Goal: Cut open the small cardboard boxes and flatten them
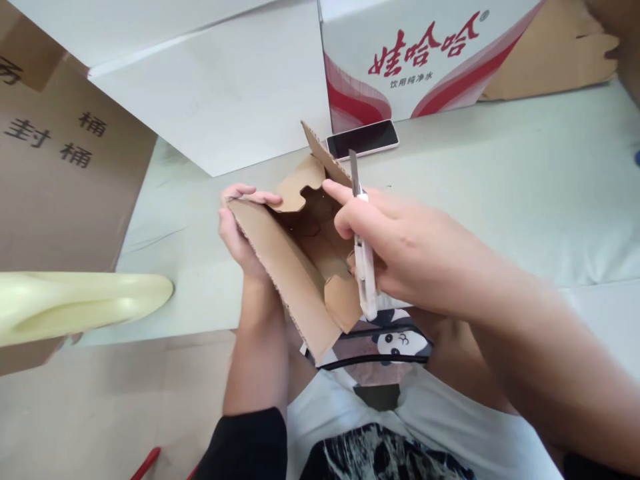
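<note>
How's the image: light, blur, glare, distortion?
Head view: light soft and diffuse, deepest shadow inside the open brown cardboard box; head view: mild sheen on the pale-yellow smooth curved object; head view: bare right forearm soft-edged, looking stretched toward the frame edge, likely wide-angle; head view: white cardboard carton with red lettering sharp enough to read.

- Small box (285,273): plain brown corrugated cardboard, matt, with rough, ragged edges.
- Utility knife (368,277): white plastic handle, smooth, with a grey metal blade (355,170).
- Phone (363,138): dark, glossy, glass-like screen.
- Counter (480,167): smooth, pale surface, softly creased towards the right (cloth or plastic, I cannot tell).
- Printed carton (350,40): smooth white board with a slight sheen.
- Large brown carton (75,193): matt cardboard.
- Yellow object (90,303): smooth, plastic-looking, softly shiny.
- Sleeve (250,440): matt black cloth.
</note>
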A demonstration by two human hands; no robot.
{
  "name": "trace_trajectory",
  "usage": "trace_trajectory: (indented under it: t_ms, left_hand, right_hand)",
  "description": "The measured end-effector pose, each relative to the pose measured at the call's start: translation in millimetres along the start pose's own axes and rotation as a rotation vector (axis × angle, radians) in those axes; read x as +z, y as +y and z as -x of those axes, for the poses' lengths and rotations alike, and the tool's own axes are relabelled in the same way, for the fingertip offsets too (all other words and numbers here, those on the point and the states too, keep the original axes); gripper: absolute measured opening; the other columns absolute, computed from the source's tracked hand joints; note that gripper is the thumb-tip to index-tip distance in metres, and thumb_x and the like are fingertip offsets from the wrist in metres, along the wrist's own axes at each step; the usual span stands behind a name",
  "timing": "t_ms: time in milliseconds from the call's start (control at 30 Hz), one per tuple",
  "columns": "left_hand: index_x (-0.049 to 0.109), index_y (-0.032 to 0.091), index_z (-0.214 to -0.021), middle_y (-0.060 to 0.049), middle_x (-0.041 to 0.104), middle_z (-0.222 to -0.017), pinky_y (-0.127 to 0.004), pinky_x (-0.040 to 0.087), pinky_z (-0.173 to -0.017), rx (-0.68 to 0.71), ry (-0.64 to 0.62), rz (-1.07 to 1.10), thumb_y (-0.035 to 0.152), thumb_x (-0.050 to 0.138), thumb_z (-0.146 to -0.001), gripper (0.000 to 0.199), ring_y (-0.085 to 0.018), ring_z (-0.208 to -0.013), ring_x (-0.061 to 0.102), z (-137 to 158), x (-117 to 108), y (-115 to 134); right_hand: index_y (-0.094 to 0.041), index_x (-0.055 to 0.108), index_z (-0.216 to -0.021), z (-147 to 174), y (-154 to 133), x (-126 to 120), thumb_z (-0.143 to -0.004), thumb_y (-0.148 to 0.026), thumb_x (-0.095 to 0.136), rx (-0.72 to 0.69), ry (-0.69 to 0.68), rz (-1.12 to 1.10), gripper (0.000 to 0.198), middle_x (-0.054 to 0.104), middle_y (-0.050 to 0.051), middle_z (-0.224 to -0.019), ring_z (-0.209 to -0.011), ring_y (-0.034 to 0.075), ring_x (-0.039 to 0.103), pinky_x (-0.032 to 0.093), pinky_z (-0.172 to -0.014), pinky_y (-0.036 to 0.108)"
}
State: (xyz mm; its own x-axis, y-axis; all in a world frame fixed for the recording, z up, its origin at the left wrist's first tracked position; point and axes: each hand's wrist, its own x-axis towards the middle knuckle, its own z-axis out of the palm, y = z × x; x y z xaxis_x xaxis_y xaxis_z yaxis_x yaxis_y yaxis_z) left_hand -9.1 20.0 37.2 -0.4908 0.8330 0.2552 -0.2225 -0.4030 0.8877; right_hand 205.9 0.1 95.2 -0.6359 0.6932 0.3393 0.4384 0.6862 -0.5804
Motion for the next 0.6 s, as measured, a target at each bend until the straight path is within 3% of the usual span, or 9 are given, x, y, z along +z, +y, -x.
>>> trace_trajectory:
  t_ms: [133,267,400,500,600]
  left_hand:
    - [0.062,0.024,-0.095,-0.003,0.066,-0.077,-0.036,0.046,-0.084,-0.016,0.005,0.054,0.08,0.038,-0.096,0.062,-0.02,-0.076,0.056,5.2,11.6,-1.5]
    - [0.065,0.024,-0.098,-0.002,0.061,-0.08,-0.033,0.048,-0.086,-0.052,0.006,0.044,0.079,0.042,-0.097,0.059,-0.018,-0.078,0.054,7.7,8.5,-3.3]
    - [0.068,0.027,-0.103,-0.002,0.066,-0.086,-0.033,0.049,-0.09,-0.082,-0.044,-0.018,0.079,0.062,-0.087,0.055,-0.019,-0.085,0.057,4.4,-6.1,-4.4]
    - [0.07,0.026,-0.106,-0.001,0.068,-0.088,-0.033,0.049,-0.089,-0.089,-0.08,0.004,0.075,0.076,-0.079,0.056,-0.019,-0.085,0.058,1.2,-15.9,-6.4]
    - [0.072,0.025,-0.107,-0.003,0.07,-0.09,-0.035,0.05,-0.089,-0.088,-0.106,0.039,0.076,0.076,-0.078,0.058,-0.02,-0.085,0.06,-1.9,-21.3,-9.6]
  right_hand:
    - [-0.029,0.055,-0.106,2.8,-11.1,9.4,-0.085,-0.008,0.061,0.112,0.116,-0.044,0.03,0.067,0.006,-0.145,-0.129,0.031,0.068,0.062,-0.079,0.039]
    - [-0.028,0.05,-0.103,1.6,-16.6,18.0,-0.084,-0.012,0.064,0.192,0.166,-0.197,0.028,0.059,0.005,-0.155,-0.118,0.028,0.072,0.062,-0.075,0.037]
    - [-0.03,0.048,-0.107,8.2,-1.1,25.8,-0.086,-0.025,0.069,0.116,0.123,-0.346,0.03,0.053,0.007,-0.162,-0.134,0.032,0.065,0.061,-0.099,0.051]
    - [-0.033,0.044,-0.114,15.3,13.4,33.3,-0.086,-0.035,0.073,-0.001,0.099,-0.482,0.04,0.054,0.005,-0.161,-0.156,0.031,0.044,0.048,-0.12,0.06]
    - [-0.036,0.043,-0.116,16.0,19.6,40.9,-0.085,-0.038,0.073,0.04,0.097,-0.522,0.043,0.058,0.003,-0.158,-0.159,0.031,0.039,0.039,-0.127,0.065]
